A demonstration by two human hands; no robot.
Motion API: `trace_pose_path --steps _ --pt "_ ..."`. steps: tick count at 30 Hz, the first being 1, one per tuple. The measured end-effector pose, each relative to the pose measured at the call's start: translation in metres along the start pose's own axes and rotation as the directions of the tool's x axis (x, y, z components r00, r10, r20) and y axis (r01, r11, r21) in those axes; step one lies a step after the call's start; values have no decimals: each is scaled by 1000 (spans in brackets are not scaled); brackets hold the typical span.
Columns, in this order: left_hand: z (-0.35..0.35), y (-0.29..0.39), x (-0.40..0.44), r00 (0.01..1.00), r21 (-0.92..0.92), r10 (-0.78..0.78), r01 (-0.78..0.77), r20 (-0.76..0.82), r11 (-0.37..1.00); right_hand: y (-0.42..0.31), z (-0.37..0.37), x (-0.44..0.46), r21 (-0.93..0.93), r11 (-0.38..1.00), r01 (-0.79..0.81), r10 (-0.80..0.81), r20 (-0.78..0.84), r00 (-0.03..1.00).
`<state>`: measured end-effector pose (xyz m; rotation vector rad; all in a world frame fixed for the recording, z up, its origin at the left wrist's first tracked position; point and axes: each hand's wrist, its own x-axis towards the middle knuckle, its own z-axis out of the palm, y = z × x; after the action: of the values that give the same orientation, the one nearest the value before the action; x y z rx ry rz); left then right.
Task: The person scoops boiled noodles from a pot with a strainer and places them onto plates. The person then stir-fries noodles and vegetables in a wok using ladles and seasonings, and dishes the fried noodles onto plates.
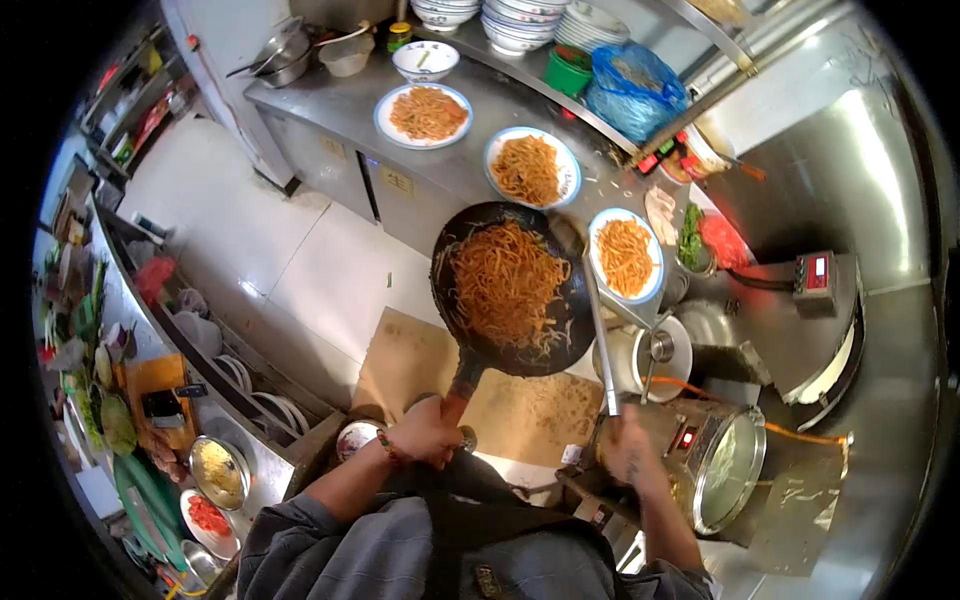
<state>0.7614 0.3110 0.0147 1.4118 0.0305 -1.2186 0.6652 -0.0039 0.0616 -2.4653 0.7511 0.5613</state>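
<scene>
My left hand (425,435) is closed around the handle of a dark wok (565,350), which is raised in front of me. Brown fried noodles (505,280) with pale strands, perhaps bean sprouts, lie in it. My right hand (632,450) grips the long metal handle of a ladle (604,345); its dark head is at the wok's far right rim. Just beyond the wok, three blue-rimmed plates hold noodles: the left plate (383,122), the middle plate (569,165) and the right plate (655,268).
Stacked bowls (518,30) and a blue bag (635,90) stand on the shelf behind the steel counter (330,110). To my right are a white pot (678,370) and a round steel vessel (735,470). On the left, a cutting board (172,385) bears a cleaver.
</scene>
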Motion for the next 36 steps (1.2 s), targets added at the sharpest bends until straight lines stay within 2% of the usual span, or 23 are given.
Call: trace_pose_path --steps 1,2,3,4,6,8,10,12,14,16,18,20,26,28,34,36 --pt "2 2 0 999 -24 -32 32 12 999 24 30 2 -10 962 273 -274 -34 961" --pt "5 5 1 998 -54 -57 58 22 997 34 61 3 386 922 28 -109 191 975" --pt "9 10 1 997 53 -71 71 3 996 11 67 -4 685 713 -146 -176 377 909" --pt "10 9 4 998 53 -62 62 0 997 -11 72 -10 798 435 -417 -235 547 803" --pt "11 6 0 999 79 16 -13 -38 997 -8 60 -3 764 -1 -645 -497 559 663" --pt "7 8 -2 997 63 -64 67 -37 996 -7 46 -15 731 -186 -657 -563 469 681" --pt "2 1 2 997 43 -76 76 -11 996 -4 34 -34 725 -202 -659 -564 464 684" --pt "4 -9 5 992 55 -118 121 -49 991 3 21 -52 697 -234 -678 -645 410 645" --pt "2 -13 8 996 137 -50 58 -68 989 4 3 -69 708 -212 -673 -638 421 644" --pt "4 -7 4 999 82 -24 26 -26 996 9 -12 -85 767 -137 -627 -625 425 655" --pt "9 -1 0 999 61 28 -25 -46 998 8 -29 -100 780 -128 -612 -614 423 667" --pt "9 -5 2 1000 51 23 -23 -15 998 3 -47 -116 772 -83 -630 -568 483 666" --pt "9 -24 12 999 24 50 -50 1 998 4 -86 -149 681 -223 -698 -664 418 620" --pt "10 -22 10 998 17 60 -60 14 998 -3 -102 -159 683 -224 -695 -706 377 599" --pt "13 -21 9 995 59 94 -93 -18 994 -27 -152 -189 743 -230 -629 -663 353 660" --pt "14 -21 7 997 -64 72 -71 13 995 -38 -165 -191 736 -255 -626 -693 312 649"
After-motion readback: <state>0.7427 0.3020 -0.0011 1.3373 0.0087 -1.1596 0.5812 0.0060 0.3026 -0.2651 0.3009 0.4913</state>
